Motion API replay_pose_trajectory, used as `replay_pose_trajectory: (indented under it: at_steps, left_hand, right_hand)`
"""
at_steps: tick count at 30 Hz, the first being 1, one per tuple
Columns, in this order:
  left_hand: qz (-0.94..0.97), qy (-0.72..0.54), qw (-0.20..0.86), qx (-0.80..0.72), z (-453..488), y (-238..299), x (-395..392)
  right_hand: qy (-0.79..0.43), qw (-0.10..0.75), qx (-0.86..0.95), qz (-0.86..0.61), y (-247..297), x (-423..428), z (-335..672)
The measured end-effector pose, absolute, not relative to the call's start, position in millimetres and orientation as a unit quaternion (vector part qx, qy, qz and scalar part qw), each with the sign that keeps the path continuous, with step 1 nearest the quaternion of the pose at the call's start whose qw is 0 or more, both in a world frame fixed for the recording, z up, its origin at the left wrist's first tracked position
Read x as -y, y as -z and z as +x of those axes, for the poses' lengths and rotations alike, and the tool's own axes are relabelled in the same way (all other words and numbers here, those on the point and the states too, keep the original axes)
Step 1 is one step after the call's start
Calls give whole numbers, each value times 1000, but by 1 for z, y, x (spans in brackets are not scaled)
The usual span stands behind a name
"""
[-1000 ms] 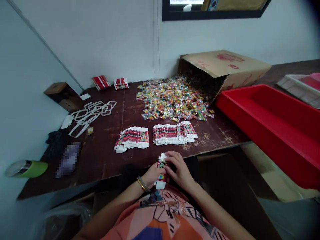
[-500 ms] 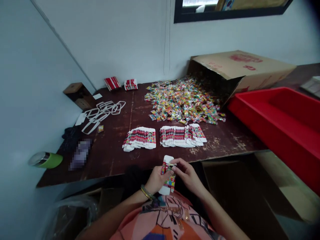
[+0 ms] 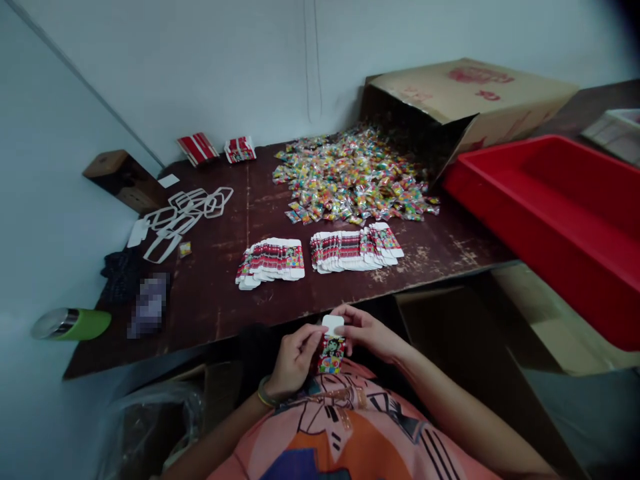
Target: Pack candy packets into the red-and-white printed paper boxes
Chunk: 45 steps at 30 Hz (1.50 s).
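Head cam: left hand point(image 3: 293, 360) and right hand point(image 3: 367, 333) pinch a printed carton point(image 3: 331, 348); tipped cardboard box point(image 3: 470, 93) spills candy packets point(image 3: 350, 180) onto dark table point(image 3: 220, 300), red tray point(image 3: 550, 200) alongside, white wall point(image 3: 200, 67) behind.

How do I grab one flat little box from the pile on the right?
Take the end carton at the right of the fanned pile. It seems to lie on top, with its right edge free on the table. Come from the right, pinch that edge and slide it off. The left hand and right hand hold a small box.
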<state>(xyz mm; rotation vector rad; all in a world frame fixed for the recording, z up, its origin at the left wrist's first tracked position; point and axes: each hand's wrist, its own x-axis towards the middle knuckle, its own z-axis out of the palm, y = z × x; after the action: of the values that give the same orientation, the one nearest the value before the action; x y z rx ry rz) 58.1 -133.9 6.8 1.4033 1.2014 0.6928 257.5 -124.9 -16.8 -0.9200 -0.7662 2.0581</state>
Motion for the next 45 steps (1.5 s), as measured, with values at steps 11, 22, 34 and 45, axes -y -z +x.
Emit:
replay_pose_trajectory:
  at_steps: [11, 22, 34, 45]
  left_hand:
    - [195, -267, 875, -355, 86, -7, 120]
    - [259, -246, 850, -387, 72, 16, 126]
    - [602, -23, 661, -447, 27, -21, 62]
    - [467, -153, 752, -439, 82, -23, 29]
  right_hand:
    - [-645, 290, 585, -397, -25, 105, 265]
    - [-509, 294, 703, -399, -9, 114, 268]
    - [-279, 368, 694, -553, 11, 29, 369]
    - [-53, 332, 541, -771, 56, -71, 503]
